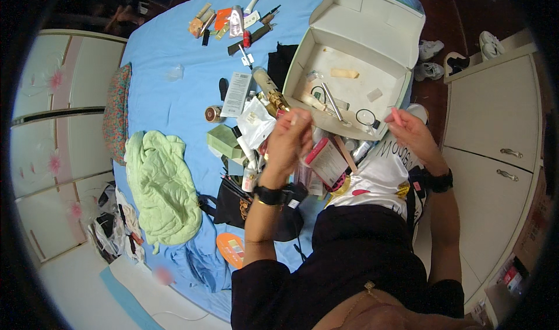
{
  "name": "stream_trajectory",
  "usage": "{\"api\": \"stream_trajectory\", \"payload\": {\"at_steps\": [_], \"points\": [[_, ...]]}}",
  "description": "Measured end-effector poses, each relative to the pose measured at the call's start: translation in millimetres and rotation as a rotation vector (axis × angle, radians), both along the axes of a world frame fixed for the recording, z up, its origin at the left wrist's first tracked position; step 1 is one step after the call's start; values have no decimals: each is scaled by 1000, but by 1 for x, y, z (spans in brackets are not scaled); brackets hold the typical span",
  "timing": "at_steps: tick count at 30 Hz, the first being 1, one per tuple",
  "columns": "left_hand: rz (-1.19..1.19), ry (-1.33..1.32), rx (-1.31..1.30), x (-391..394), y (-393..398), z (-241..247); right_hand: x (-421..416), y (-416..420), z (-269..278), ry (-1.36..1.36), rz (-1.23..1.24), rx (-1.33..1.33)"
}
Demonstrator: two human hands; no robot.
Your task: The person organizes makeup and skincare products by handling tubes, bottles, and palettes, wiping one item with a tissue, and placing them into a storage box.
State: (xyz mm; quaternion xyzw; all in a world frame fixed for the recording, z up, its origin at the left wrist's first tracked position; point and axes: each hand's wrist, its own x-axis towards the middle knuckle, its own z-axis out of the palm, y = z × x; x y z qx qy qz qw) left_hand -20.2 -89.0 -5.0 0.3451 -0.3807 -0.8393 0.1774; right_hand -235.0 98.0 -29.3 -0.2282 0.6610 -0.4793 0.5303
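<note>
My left hand point(290, 135) is raised over a pile of cosmetics beside the near left corner of an open white cardboard box point(353, 54). Its fingers are curled and blurred, so whether they hold anything is unclear. At the box's near right corner, my right hand point(412, 137) pinches a small pink object point(397, 117). Inside the box lie a silver stick point(332, 102), a beige tube-like piece point(344, 73), a black ring-shaped band point(365, 117) and small scraps. A pink-and-white carton point(325, 162) leans in the pile between my hands.
Small cosmetics, among them a silver tube point(236, 21), lie grouped on the blue bedsheet point(153, 37) at the far side. A green box point(226, 141), a white pouch point(257, 122) and a black bag point(231, 207) lie left. A light-green quilted cloth point(163, 190) is further left. Cabinets point(487, 120) stand right.
</note>
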Motion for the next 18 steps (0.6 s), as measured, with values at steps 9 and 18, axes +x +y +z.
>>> {"api": "stream_trajectory", "payload": {"at_steps": [9, 18], "points": [[-92, -344, -1189, -24, -75, 3, -7, 36, -23, 321, -88, 19], [-769, -779, -1686, -69, -63, -80, 9, 16, -45, 586, -8, -108]]}}
